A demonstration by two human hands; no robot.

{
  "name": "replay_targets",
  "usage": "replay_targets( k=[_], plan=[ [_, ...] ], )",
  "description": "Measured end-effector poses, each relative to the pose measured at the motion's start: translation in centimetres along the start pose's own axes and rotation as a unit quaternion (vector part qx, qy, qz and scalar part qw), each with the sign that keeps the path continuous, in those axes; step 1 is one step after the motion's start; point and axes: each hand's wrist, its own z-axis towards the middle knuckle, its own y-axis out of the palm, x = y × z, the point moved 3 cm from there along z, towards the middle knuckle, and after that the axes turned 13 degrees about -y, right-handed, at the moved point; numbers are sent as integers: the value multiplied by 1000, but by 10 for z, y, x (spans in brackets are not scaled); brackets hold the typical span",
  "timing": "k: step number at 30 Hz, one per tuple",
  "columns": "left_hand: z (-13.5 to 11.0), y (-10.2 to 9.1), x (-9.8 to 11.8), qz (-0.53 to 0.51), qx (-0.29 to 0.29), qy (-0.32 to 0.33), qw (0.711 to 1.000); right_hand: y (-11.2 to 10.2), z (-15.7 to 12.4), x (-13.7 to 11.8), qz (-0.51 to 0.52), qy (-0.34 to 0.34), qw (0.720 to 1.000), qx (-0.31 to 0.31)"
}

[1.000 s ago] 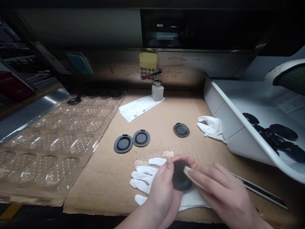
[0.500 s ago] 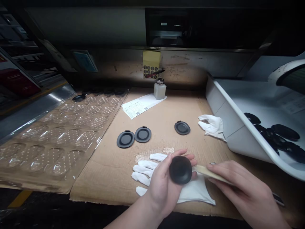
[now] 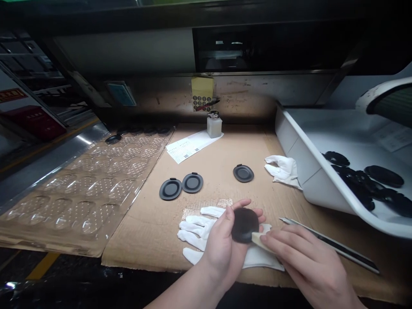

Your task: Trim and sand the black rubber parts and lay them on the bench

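My left hand (image 3: 222, 240) holds a dark oval plastic cover (image 3: 244, 224) in its palm, with the thumb along one edge. In my right hand (image 3: 309, 257) a flat, cream-coloured strip (image 3: 260, 240) is pinched; its tip meets the cover's lower right edge. What the strip is made of I cannot make out. Under both hands lies a white glove (image 3: 196, 229), fingers pointing left. Farther back on the cardboard are black oval covers with small tabs: two side by side, a left one (image 3: 170, 189) and a right one (image 3: 192, 183), and a single one (image 3: 243, 173).
A utility knife (image 3: 334, 245) lies right of my right hand. The white bin (image 3: 325, 184) holds several black parts. At left lies a clear blister tray (image 3: 96, 184). Behind stand a pump bottle (image 3: 214, 126) and paper slips (image 3: 183, 148); another white glove (image 3: 283, 170) lies by the bin.
My right hand has moved left, bringing the strip's tip onto the cover. The cover has tilted in my left hand. More of the utility knife now shows.
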Motion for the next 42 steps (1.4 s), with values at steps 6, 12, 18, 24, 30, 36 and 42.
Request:
replay_targets(
  k=[6, 12, 18, 24, 30, 36, 42],
  plan=[
    [3, -3, 0, -35, -8, -17, 999, 22, 21, -18, 17, 9, 998, 65],
    [3, -3, -2, -48, -46, -27, 997, 23, 30, -17, 27, 11, 999, 46],
    [5, -6, -2, -52, -33, -18, 998, 11, 21, -13, 18, 4, 1000, -16],
    [2, -1, -1, -74, -45, -41, 995, 30, 52, -5, -25, 68, 996, 47],
    [1, -4, -1, -62, -36, -49, 996, 30, 50, -16, -6, 70, 996, 61],
    [3, -6, -2, -40, -6, -35, 999, 7, 24, -14, 29, 60, 997, -46],
    [1, -4, -1, -29, -10, -33, 999, 20, 31, -4, -21, 141, 989, 41]
  ],
)
